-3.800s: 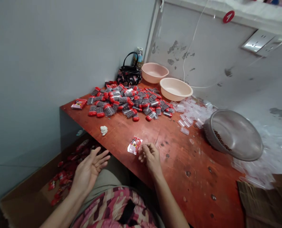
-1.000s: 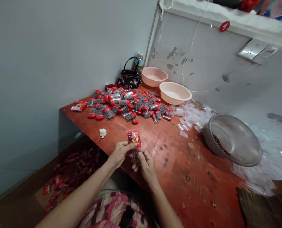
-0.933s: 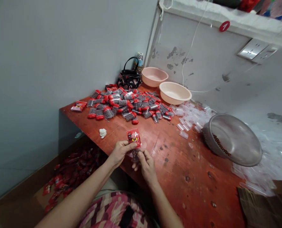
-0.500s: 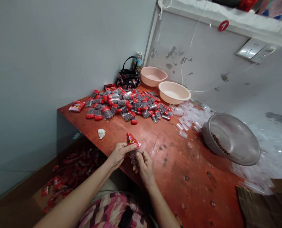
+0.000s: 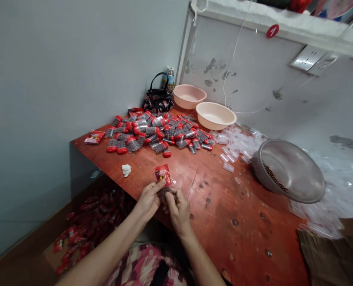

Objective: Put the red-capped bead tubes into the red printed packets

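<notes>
1. Left hand [image 5: 150, 198] pinches the red packet [image 5: 162, 174], which sticks out beyond its thumb.
2. Right hand [image 5: 178, 207], just beside the left, grips a small dark container [image 5: 166, 192] (mostly hidden by fingers).
3. Beyond both hands lies a heap of red-capped containers [image 5: 159, 132].

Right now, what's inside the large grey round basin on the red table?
Small dark-brown balls lie in the grey basin, along its near-left side; bare grey surface shows beyond them. The basin's near side covers anything lower, so their number can't be told.
</notes>
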A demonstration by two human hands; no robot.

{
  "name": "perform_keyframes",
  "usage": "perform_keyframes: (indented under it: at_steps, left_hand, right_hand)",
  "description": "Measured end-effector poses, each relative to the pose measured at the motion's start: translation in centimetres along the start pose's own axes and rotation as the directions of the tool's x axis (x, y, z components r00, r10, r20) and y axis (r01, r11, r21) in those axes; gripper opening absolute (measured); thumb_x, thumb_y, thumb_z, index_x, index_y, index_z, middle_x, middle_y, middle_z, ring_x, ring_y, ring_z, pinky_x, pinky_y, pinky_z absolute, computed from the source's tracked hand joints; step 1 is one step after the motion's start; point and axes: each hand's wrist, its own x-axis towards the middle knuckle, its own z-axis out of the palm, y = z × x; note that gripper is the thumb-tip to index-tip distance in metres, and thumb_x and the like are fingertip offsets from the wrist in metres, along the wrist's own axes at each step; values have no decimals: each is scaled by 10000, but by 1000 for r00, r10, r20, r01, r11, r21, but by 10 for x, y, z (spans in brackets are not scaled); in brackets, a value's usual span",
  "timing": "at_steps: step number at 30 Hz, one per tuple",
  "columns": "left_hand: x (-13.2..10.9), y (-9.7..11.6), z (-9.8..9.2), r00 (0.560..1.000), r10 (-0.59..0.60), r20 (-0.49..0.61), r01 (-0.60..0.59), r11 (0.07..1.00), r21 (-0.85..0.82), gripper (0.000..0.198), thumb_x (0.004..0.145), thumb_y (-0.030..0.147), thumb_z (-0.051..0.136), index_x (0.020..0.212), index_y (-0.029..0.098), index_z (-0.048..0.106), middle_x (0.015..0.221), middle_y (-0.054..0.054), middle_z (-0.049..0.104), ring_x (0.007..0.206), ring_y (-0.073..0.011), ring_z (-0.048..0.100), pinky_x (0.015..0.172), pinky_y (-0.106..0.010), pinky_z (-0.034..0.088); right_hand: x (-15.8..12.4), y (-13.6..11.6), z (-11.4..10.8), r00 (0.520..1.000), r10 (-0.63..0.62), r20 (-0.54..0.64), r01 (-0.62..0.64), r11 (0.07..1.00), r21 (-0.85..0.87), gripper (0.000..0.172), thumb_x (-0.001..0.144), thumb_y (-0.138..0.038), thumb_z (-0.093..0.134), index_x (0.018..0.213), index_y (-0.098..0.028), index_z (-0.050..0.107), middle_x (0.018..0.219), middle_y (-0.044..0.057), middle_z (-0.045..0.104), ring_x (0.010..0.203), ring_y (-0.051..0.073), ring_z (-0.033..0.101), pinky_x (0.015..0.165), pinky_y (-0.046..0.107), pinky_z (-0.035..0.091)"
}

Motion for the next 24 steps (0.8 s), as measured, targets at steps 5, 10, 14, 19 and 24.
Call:
perform_keyframes:
  at_steps: [5,10,14,19,24]
  left_hand:
    - [0,-7,1,1000,11,-20,-11,1000,20,170,720,280,592,679,117,566,530,1,562,409,-100,507,374,-217,420]
    - [-8,-4,4,993,77,87,-93,975,201,233,731,324,563,632,114,546,444,25,496,297,-122,465,291,-256,388]
    - [-8,4,3,997,30,77,-47,973,227,195,705,290,597,653,106,559,485,6,537,365,-131,509,337,-258,420]
    - [-8,0,6,1000,3,29,-8,988,157,193,706,298,595,667,112,561,485,15,526,358,-119,486,324,-247,401]
    - [-16,-12,7,995,87,46,-95,977,193,176,731,275,574,681,106,565,488,20,501,345,-98,458,334,-239,388]
  right_hand:
    - [0,1,-4,998,-38,-44,34,996,-84,183,794,-362,505,854,-198,559,573,-17,566,437,104,507,429,209,412]
    - [1,1,0,993,98,62,-111,957,268,245,832,-409,429,785,-177,491,527,-46,527,342,65,448,330,163,354]
    - [-3,0,-1,997,72,15,-73,976,204,243,808,-406,478,819,-166,513,552,-39,538,370,63,468,342,158,375]
    - [-7,1,-4,1000,17,-2,-17,997,73,225,806,-374,497,875,-163,538,527,-46,526,381,63,468,362,156,389]
    - [-3,4,-3,993,116,17,-114,928,354,244,784,-395,526,792,-152,509,501,-48,531,343,61,467,321,146,370]
